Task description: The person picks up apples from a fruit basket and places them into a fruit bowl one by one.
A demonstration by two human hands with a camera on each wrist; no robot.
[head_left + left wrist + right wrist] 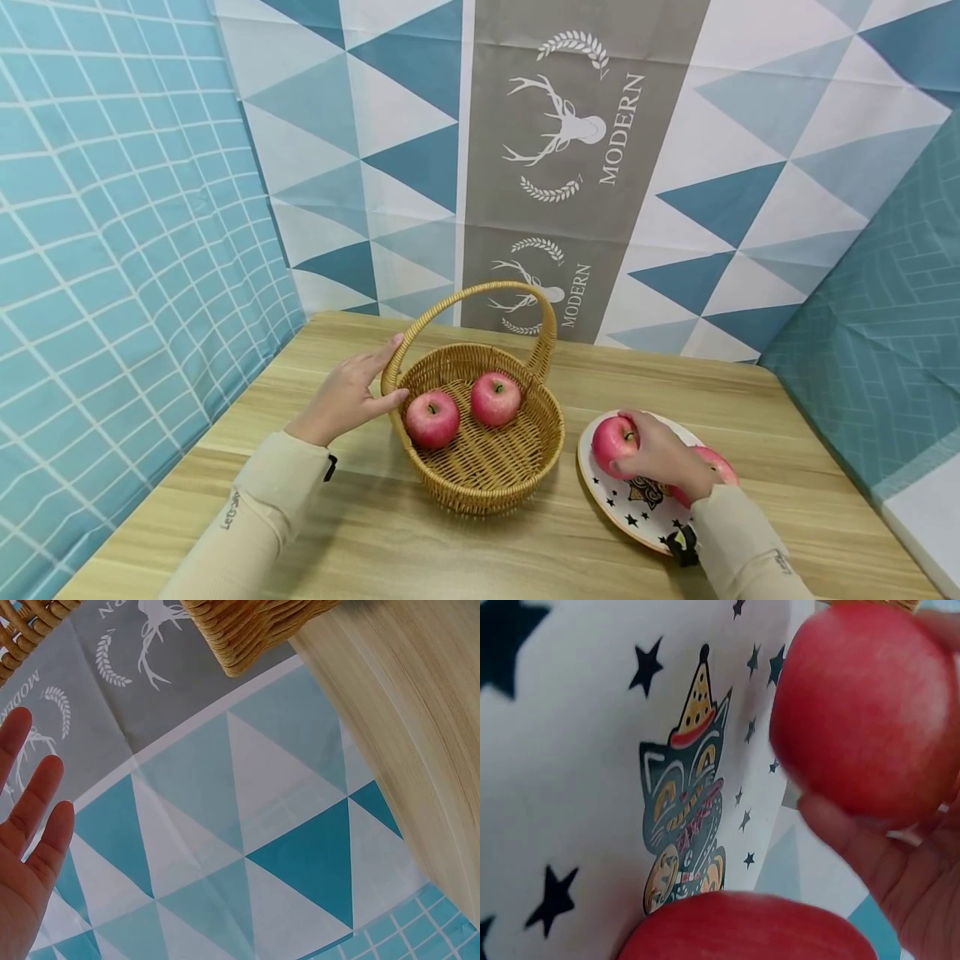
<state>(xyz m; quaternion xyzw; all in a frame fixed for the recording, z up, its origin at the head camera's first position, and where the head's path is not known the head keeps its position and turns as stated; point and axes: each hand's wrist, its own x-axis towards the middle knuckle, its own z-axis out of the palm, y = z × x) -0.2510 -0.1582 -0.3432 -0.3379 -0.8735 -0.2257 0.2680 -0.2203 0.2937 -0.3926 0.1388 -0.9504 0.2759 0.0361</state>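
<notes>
A wicker basket [487, 493] with a tall arched handle stands on the wooden table. Two pink-red apples, a left one [432, 419] and a right one [496, 399], lie inside it. My left hand [347, 398] is at the foot of the handle on the basket's left side, its fingers fairly straight and spread. My right hand [663, 454] grips another apple [612, 446] over a white plate [609, 507] printed with stars and a cat. Beside that hand, one more apple [716, 467] sits on the plate, partly hidden by the wrist; it fills the bottom of the right wrist view.
The wooden table [450, 558] ends at a back wall cloth [408, 133] with triangles and deer heads. Blue tiled cloth [127, 217] borders the left side, teal cloth [885, 308] the right. A white surface [930, 508] lies at the right edge.
</notes>
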